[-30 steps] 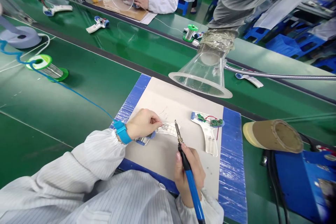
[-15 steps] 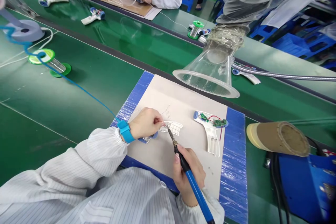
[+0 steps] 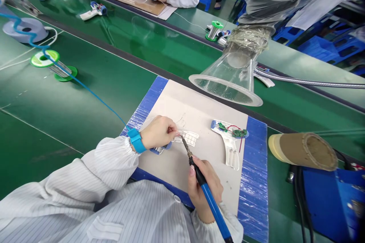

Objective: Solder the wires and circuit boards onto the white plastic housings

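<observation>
Blue and black, a soldering iron (image 3: 211,202) slants up and left from the right hand (image 3: 207,190), which closes around its dark grip like a pen hold. Its tip points at the left end of a white plastic shell (image 3: 190,138), lying on a beige board (image 3: 199,100) in front of the person; whether metal touches plastic is too small to tell. The left hand (image 3: 159,133) is pinched, thumb and fingertips together beside that tip. A thin wire (image 3: 147,122) curves behind this hand, but whether the fingers grip it cannot be told. A blue part (image 3: 157,150) shows partly beneath the palm.

Good work here probably needs 3 things: a light, steady tip on the small metal spot, the shell kept from sliding, and left fingertips clear of the heat. Lingering could soften the plastic. A 2nd white shell (image 3: 230,148), with green circuit boards, lies apart to the right.
</observation>
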Tool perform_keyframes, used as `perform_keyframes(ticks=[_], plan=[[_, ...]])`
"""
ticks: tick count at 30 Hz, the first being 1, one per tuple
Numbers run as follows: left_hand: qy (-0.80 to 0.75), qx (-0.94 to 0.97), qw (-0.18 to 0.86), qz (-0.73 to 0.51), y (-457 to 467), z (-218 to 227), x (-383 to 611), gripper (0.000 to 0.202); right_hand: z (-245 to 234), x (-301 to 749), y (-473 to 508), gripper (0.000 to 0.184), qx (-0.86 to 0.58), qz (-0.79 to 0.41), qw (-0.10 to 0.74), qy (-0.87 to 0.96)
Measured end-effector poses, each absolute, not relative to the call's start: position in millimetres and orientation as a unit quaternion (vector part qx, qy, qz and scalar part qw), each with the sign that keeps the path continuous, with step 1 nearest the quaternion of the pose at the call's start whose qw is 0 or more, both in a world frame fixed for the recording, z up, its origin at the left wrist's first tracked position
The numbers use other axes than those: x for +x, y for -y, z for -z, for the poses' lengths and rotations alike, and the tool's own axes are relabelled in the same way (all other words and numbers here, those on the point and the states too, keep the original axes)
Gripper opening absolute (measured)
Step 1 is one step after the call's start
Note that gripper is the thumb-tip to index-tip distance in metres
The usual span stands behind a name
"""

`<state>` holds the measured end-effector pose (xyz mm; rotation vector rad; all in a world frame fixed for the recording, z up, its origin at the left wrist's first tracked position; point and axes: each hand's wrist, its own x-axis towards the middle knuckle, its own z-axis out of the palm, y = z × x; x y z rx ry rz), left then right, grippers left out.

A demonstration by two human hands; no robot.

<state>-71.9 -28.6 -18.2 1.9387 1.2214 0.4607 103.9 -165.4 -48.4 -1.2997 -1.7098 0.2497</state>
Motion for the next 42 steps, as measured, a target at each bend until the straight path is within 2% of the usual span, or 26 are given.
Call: perform_keyframes(ticks=[16,28,42], plan=[[-0.493,0.762,0.385,-0.167,28.2,16.0,-70.0,0.016,44.5,103.3,166.3,0.029,-0.569,-0.065,0.461,0.678],[-0.498,0.749,0.401,-0.175,30.4,13.0,-69.6,0.01,41.5,102.8,165.2,0.029,-0.564,-0.085,0.459,0.681],[-0.498,0.756,0.385,-0.183,31.6,14.6,-70.7,0.008,40.2,100.6,162.3,0.033,-0.527,-0.126,0.497,0.677]])
